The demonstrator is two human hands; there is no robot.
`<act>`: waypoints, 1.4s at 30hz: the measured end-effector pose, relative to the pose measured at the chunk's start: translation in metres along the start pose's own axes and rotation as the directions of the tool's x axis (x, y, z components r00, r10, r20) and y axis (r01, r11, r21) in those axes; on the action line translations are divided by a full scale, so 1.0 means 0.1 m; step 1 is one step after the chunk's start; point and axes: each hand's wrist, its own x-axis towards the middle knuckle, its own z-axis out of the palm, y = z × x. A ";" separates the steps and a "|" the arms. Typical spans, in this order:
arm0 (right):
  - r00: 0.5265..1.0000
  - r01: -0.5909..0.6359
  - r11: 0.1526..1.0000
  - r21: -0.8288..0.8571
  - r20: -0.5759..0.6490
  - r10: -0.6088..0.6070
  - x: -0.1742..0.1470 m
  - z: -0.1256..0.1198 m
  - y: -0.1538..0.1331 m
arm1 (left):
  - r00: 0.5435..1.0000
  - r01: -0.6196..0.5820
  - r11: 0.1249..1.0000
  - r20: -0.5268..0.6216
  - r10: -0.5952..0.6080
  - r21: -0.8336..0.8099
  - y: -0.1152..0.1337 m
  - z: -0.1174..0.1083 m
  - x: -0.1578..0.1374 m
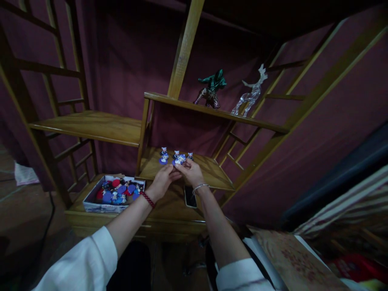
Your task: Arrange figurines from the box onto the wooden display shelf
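Observation:
A small blue-and-white figurine (pixel 180 159) is pinched between my hands just above the middle wooden shelf (pixel 148 170). My right hand (pixel 193 173) grips it from the right, thumb and fingers closed. From the left, the closed fingertips of my left hand (pixel 163 180) meet its base. Another figurine on a purple round base (pixel 163 159) stands on that shelf, left of the held one. Behind them is a row of dark figurines with pale heads (pixel 164 150), including one in the middle (pixel 176 154) and one at the right (pixel 190 155), partly hidden by my fingers.
An open box (pixel 104 208) of mixed figurines and coloured bases stands on the lower left surface. A phone (pixel 190 197) lies below my right hand. On the upper shelf (pixel 176 101) are a green figure (pixel 214 87) and a clear deer ornament (pixel 250 95). Wooden posts (pixel 186 48) frame the shelves.

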 end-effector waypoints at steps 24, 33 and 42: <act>0.947 0.319 0.754 -0.574 0.221 -0.232 -0.65 0.14 -0.71 | 0.991 0.020 0.947 -0.118 -0.061 -0.321 0.21 0.09 -0.73; 0.904 0.425 0.719 -0.549 0.304 -0.302 -0.72 0.17 -0.81 | 0.991 0.049 0.973 -0.111 -0.076 -0.225 0.32 0.11 -0.83; 0.931 0.350 0.781 -0.516 0.283 -0.230 -0.66 0.10 -0.65 | 0.982 0.117 0.964 -0.117 -0.148 -0.240 0.22 0.07 -0.75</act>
